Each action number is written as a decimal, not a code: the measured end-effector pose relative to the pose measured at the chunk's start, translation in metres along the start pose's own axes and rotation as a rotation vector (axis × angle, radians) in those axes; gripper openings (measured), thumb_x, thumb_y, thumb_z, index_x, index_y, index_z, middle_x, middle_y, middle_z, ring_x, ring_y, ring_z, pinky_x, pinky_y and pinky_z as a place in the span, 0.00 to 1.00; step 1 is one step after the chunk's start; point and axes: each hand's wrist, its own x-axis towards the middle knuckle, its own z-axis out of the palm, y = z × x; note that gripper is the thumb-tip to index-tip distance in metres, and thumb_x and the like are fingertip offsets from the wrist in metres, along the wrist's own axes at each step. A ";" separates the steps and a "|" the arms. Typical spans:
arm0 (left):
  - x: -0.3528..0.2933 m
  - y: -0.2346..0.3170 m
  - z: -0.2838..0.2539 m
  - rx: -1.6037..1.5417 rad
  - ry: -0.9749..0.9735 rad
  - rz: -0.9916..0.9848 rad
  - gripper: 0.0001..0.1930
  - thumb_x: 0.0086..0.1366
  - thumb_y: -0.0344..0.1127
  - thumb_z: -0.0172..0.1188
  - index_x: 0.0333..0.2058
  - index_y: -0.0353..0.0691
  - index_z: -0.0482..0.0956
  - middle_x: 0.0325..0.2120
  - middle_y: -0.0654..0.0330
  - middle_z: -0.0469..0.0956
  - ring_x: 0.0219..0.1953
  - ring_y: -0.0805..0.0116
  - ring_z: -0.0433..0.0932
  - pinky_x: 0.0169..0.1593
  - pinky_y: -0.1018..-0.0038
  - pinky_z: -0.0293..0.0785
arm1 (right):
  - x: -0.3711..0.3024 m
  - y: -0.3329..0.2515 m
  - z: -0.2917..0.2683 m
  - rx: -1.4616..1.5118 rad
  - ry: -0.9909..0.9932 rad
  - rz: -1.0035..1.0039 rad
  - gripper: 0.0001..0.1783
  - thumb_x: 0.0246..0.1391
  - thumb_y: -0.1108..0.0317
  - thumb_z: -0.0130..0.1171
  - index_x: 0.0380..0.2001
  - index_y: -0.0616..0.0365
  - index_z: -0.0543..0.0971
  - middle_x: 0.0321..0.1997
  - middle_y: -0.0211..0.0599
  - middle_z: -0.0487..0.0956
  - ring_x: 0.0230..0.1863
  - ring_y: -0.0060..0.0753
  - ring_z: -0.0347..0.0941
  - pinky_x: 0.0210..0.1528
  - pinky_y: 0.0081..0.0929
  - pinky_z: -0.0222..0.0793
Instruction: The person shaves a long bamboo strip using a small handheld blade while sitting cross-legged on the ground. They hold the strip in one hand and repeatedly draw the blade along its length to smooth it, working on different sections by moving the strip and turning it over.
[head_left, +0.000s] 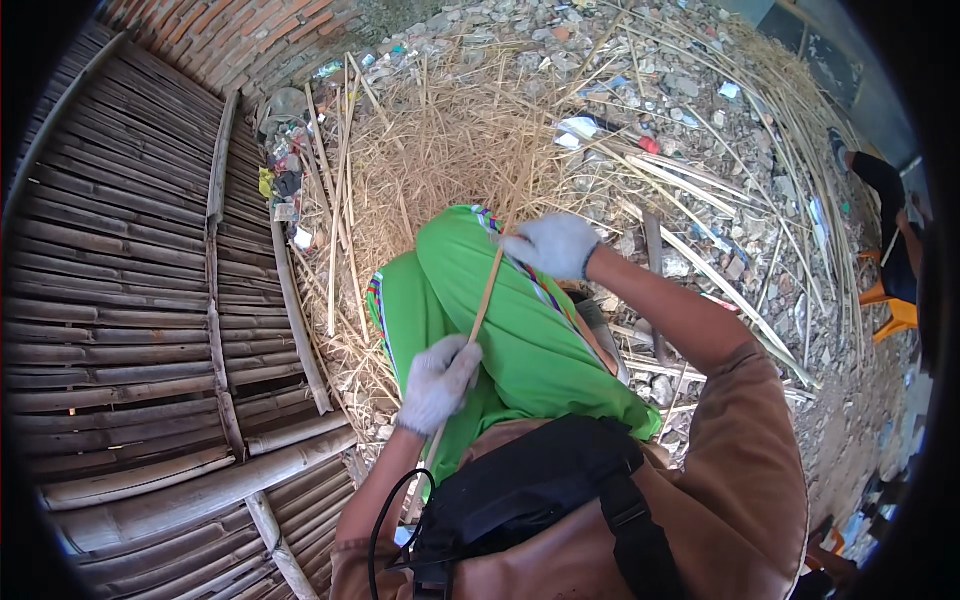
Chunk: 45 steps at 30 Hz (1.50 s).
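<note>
While a slatted bamboo panel (110,345) walls off the left side, pale shavings (450,130) cover the ground beyond the green trousers (545,355), and split canes (690,185) lie over rubble (785,190) to the right, near an orange chair (897,320) and another person (885,190), partly lost in the dark rim. The thin bamboo strip (487,292) slants across the lap; its far end is hard to make out against the shavings. The gloved left hand (440,385) wraps its nearer part; the gloved right hand (552,245), farther away, grips it with fingertips partly hidden, elbow bent outward.
</note>
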 end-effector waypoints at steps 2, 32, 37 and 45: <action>0.021 0.014 0.004 0.002 -0.007 0.018 0.18 0.82 0.46 0.61 0.39 0.35 0.84 0.20 0.68 0.75 0.17 0.78 0.70 0.22 0.74 0.66 | -0.010 -0.008 0.002 -0.023 -0.033 -0.004 0.45 0.75 0.27 0.39 0.38 0.56 0.90 0.41 0.58 0.89 0.44 0.65 0.87 0.52 0.60 0.81; -0.120 -0.063 -0.048 0.547 0.046 0.087 0.14 0.76 0.39 0.61 0.42 0.32 0.87 0.22 0.49 0.80 0.25 0.59 0.82 0.34 0.60 0.78 | 0.071 0.205 -0.042 -0.151 0.180 0.334 0.47 0.75 0.25 0.36 0.48 0.55 0.91 0.50 0.61 0.89 0.55 0.64 0.86 0.62 0.57 0.78; -0.108 -0.057 -0.030 0.375 0.150 0.083 0.17 0.79 0.43 0.61 0.44 0.31 0.87 0.21 0.59 0.76 0.25 0.69 0.75 0.32 0.65 0.74 | 0.068 0.147 -0.029 0.079 0.368 0.141 0.46 0.75 0.27 0.38 0.57 0.57 0.87 0.53 0.63 0.88 0.58 0.68 0.84 0.63 0.56 0.77; 0.008 -0.030 -0.009 0.330 0.111 0.310 0.20 0.81 0.48 0.61 0.44 0.33 0.86 0.21 0.63 0.76 0.24 0.74 0.73 0.30 0.68 0.72 | -0.004 0.015 0.018 0.018 0.039 0.013 0.46 0.76 0.26 0.37 0.40 0.55 0.89 0.43 0.62 0.88 0.46 0.66 0.87 0.53 0.59 0.81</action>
